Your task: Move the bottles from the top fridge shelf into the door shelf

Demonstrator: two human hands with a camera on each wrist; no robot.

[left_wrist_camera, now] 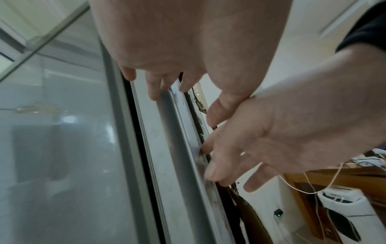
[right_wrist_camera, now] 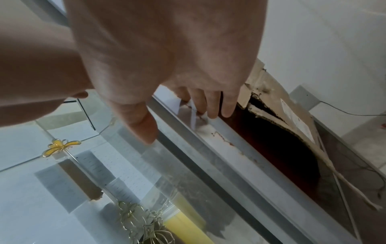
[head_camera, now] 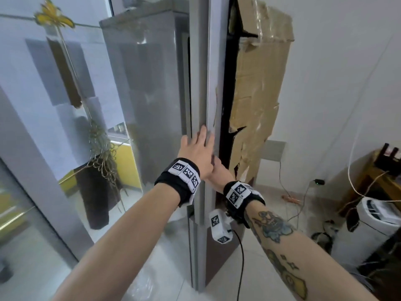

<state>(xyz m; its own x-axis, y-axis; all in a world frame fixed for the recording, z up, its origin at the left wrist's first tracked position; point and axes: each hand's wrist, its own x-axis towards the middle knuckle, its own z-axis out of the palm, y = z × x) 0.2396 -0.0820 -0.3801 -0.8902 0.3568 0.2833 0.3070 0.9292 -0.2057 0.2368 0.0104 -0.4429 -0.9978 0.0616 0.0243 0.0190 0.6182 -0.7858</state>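
Note:
The tall grey fridge (head_camera: 149, 94) stands shut, so no bottles and no shelves show in any view. My left hand (head_camera: 198, 146) lies flat with straight fingers on the vertical edge of the fridge door (head_camera: 207, 83). In the left wrist view the left fingertips (left_wrist_camera: 154, 92) touch the grey strip of that edge. My right hand (head_camera: 220, 170) sits just below and behind the left one, half hidden. Its fingers (left_wrist_camera: 208, 147) curl onto the door's right lip (right_wrist_camera: 229, 145) by the dark gap, and the right thumb (right_wrist_camera: 144, 130) rests on the front strip.
A torn cardboard sheet (head_camera: 260, 94) leans right of the fridge, against the white wall. A glass partition with a yellow ornament (head_camera: 54, 20) stands to the left. On the floor at right are cables (head_camera: 290, 196), a white appliance (head_camera: 377, 216) and wooden furniture (head_camera: 368, 174).

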